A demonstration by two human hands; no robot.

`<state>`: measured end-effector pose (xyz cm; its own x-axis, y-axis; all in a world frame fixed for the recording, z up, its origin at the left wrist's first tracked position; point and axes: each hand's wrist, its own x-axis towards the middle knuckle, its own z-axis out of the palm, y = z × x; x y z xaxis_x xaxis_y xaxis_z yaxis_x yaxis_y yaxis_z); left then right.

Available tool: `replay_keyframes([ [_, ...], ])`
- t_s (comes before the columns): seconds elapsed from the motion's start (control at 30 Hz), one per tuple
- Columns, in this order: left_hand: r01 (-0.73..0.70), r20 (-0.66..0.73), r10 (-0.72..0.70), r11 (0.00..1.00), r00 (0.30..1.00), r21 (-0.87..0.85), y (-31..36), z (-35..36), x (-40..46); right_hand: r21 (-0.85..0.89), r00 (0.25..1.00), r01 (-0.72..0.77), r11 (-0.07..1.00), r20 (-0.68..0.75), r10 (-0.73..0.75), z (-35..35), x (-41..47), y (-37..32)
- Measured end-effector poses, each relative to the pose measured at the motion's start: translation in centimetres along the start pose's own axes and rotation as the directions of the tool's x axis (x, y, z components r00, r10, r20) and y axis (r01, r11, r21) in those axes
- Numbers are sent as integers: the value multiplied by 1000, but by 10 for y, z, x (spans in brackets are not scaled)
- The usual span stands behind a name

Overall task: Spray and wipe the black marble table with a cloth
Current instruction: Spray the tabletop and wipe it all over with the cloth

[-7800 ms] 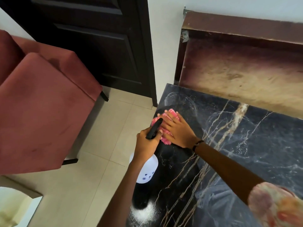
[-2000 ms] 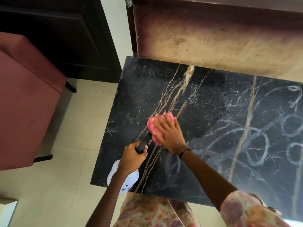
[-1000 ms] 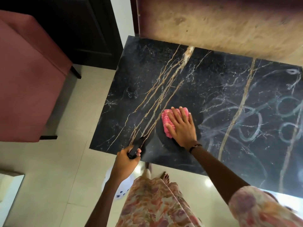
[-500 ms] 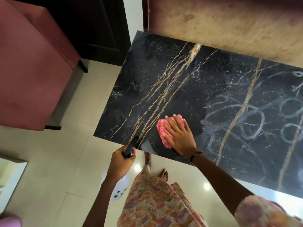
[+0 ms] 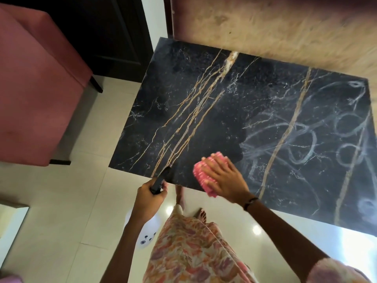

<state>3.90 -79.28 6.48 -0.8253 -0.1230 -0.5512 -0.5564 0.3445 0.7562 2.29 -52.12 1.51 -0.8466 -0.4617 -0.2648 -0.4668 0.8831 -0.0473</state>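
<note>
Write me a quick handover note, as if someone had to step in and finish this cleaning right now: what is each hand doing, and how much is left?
Left hand: grips the black trigger of the white spray bottle, held off the near table edge above the floor.
Right hand: fingers flat, pressing the pink cloth on the black marble table at its near edge.
Done: the left part of the top looks dark and free of streaks.
Left: whitish looping smears cover the right part. Wipe there next, probably spraying again first.
</note>
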Motion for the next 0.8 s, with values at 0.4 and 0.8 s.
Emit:
replay_keyframes([
  [0.4,-88,77,80,991,994,102,18,43,-12,69,999,-2,998,-39,5,14,-19,-25],
  [0.8,-160,188,130,975,974,154,30,78,-20,100,944,-324,941,-31,329,8,-26,32],
])
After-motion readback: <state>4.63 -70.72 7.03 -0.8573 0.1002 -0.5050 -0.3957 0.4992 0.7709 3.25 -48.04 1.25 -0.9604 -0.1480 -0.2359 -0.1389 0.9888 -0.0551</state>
